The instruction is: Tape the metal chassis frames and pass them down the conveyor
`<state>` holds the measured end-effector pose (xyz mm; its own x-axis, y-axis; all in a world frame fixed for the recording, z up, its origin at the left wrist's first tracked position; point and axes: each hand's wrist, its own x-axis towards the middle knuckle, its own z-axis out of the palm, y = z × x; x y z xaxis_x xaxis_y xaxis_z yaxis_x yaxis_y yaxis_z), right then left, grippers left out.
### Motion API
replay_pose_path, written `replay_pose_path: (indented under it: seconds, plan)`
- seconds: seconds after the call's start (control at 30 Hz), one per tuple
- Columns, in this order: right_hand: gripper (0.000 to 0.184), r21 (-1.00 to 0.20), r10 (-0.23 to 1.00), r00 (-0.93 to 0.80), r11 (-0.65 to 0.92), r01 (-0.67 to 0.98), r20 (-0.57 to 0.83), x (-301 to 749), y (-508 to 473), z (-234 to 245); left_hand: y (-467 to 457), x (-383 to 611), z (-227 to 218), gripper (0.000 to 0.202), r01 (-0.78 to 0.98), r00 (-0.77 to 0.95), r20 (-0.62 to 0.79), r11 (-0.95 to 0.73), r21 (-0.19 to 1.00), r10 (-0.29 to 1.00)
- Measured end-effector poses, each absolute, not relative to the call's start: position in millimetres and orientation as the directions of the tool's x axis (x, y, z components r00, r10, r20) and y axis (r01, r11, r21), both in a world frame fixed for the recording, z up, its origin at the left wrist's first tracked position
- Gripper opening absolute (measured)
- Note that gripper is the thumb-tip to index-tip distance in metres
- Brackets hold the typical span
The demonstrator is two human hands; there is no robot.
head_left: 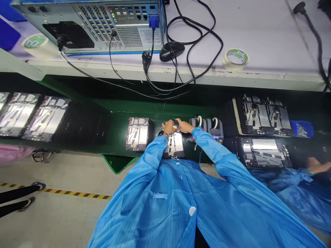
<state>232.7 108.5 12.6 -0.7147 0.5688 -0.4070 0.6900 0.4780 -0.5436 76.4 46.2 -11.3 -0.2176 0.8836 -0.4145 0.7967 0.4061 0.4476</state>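
Observation:
An opened tablet-like device (176, 144) lies on the green conveyor belt (116, 120) straight in front of me, its metal inner side up. My left hand (168, 127) rests on its far edge with fingers curled. My right hand (183, 125) reaches in beside it, fingertips pinched at the same top edge. What the fingers grip is too small to make out. Blue sleeves cover both arms. A second opened device (138, 133) sits just left of the first.
Two tape dispensers (207, 127) stand right of my hands. More opened devices lie at the far left (31, 115) and on the right (263, 119). A co-worker's hand (318, 167) shows at the right. Above, a shelf holds a computer case (98, 24), a mouse (172, 51), cables and a tape roll (236, 58).

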Motion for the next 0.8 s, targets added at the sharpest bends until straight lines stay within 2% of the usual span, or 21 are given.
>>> replay_pose_path:
  seconds: [0.27,0.8]
  plan:
    - [0.091,-0.542,0.529,-0.729,0.492,0.681,-0.436,225.8,114.9,16.2,45.7,79.1,0.5,0.049,0.794,-0.225,-0.452,0.431,0.429,0.863]
    - [0.084,-0.532,0.464,-0.758,0.540,0.652,-0.458,221.8,121.6,16.0,46.5,75.6,-14.1,0.053,0.795,-0.220,-0.429,0.416,0.442,0.876]
